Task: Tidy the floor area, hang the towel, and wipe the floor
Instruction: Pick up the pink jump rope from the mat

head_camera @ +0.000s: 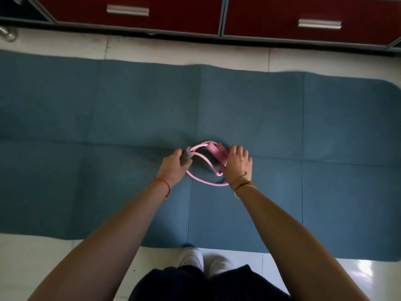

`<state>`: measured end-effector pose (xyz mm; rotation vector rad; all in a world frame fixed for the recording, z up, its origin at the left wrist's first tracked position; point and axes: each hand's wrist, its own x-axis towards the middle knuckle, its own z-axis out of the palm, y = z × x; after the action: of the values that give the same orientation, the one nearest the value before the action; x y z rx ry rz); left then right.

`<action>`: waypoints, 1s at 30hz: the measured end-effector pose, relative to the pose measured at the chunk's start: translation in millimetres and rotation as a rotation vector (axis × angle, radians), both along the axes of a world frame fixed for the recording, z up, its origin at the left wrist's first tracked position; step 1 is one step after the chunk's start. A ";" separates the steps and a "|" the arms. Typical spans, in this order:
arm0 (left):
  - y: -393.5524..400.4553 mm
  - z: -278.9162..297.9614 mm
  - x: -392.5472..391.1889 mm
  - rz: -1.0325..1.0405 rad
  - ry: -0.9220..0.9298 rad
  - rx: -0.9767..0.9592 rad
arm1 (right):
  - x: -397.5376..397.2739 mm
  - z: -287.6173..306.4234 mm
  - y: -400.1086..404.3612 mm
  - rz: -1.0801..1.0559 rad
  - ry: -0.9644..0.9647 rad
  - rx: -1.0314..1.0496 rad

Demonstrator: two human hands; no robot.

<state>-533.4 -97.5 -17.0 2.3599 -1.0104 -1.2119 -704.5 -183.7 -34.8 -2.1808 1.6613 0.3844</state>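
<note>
— So, from the head view, how far along would you say the tidying is?

— Early, I'd judge. The blue mat (238, 101) lies spread flat on the white tiled floor (65, 257) in front of the red cabinets (130, 9), and the pink resistance band (204, 168) rests on the mat near its middle. No towel or wiping cloth shows, so hanging and wiping look undone.

— And the hands?

— Both arms reach straight down and forward. The left hand (173, 166) has its fingers and thumb curled round the band's grey handle (187, 157). The right hand (237, 164) sits on the pink handles (217, 152), fingers bent over them, seemingly gripping.

— Anything else in sight?

— White shoes (195, 259) at the mat's near edge, bracelets on both wrists.
</note>
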 end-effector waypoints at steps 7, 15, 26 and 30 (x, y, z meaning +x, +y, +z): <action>3.8 76.2 -6.4 0.137 0.072 -0.152 | -12.9 82.4 -11.7 -0.372 -0.359 0.131; 27.0 258.0 -3.0 0.248 0.169 -0.262 | -28.9 282.1 10.9 -0.494 -0.650 0.276; 72.8 571.0 2.9 0.675 0.622 -0.305 | -23.9 591.5 64.1 -0.498 -0.788 0.247; 91.5 643.8 3.5 0.627 0.659 -0.317 | -23.5 664.3 74.0 -0.493 -0.815 0.251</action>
<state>-529.9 -5.9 626.9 1.6406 -0.1948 -1.2959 -728.0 -109.7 629.5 -1.3750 1.4719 -0.3722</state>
